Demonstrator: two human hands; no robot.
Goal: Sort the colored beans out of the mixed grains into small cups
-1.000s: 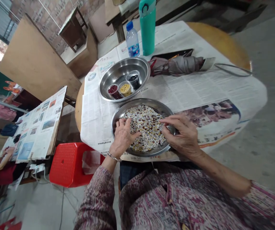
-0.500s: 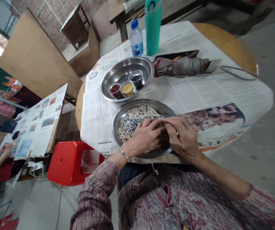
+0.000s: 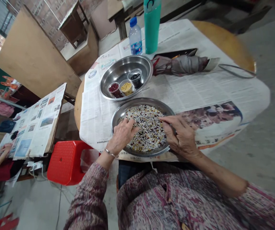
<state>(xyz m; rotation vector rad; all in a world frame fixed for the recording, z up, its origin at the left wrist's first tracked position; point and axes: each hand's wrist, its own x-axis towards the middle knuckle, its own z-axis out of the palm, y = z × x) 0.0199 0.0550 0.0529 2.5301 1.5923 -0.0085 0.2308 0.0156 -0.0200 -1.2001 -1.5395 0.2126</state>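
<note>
A steel bowl (image 3: 119, 110) with a shallow bed of mixed beans and white grains (image 3: 148, 127) stands near the table's front edge. My left hand (image 3: 123, 134) is over the bowl's left side, its fingers bent down to the grains and a bracelet at the wrist. Opposite it, my right hand (image 3: 182, 135) reaches over the right rim, index finger stretched inward and thumb apart from it. Both hands are open. Behind stands a second steel bowl (image 3: 108, 72) holding plastic cups of red beans (image 3: 114, 90), yellow beans (image 3: 126, 88) and black beans (image 3: 135, 79).
Newspaper (image 3: 219, 91) covers the table. At the back are a water bottle (image 3: 135, 38), a teal bottle (image 3: 152, 28) and a folded umbrella (image 3: 185, 65). A red stool (image 3: 65, 163) is on the left; beyond it a person's arms (image 3: 0, 156) rest at another table.
My hands have parted: the left moved left across the bowl, while the right stayed near the right rim. The grains between them are now uncovered.
</note>
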